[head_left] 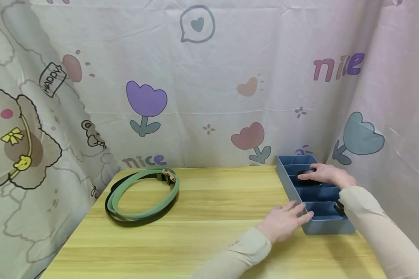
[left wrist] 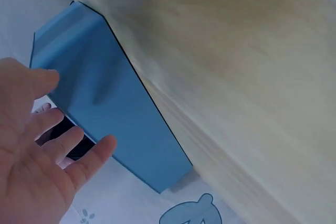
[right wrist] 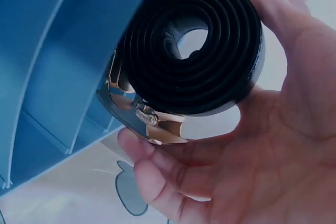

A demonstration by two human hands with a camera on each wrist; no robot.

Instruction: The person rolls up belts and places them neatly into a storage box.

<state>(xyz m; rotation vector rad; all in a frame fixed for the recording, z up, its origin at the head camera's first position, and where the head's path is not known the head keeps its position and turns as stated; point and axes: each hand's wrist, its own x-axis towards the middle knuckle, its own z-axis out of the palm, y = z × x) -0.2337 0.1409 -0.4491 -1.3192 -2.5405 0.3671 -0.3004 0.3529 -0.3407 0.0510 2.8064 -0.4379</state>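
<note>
A black belt [right wrist: 220,72], wound into a tight round roll, shows its layers edge-on as neat rings about a small open middle. Its outer face has a soft sheen with a line of stitching, and a shiny gold-toned buckle [right wrist: 144,116] with a dark flat plate sits at the lower edge of the roll. The right hand [head_left: 326,174] grips it, the thumb at one side and the fingers bent at the buckle side. The roll is at the far half of a blue box [head_left: 329,228] with dividers, at the right of the tabletop [head_left: 213,201]; which compartment it lines up with cannot be told. The left hand [head_left: 283,221] is by the near left corner of the box, its fingers spread and slightly bent; whether they touch the wall is unclear.

From the head, the roll is only a dark shape under the hand; the right wrist view alone gives the rings and the buckle. The left wrist view shows the plain outer side of the box, with a bit of black between the fingers. Only the head view takes in the green belt [head_left: 175,190] and the dark belt [head_left: 130,224] looped together at the left, before a printed cloth [head_left: 209,77]
</note>
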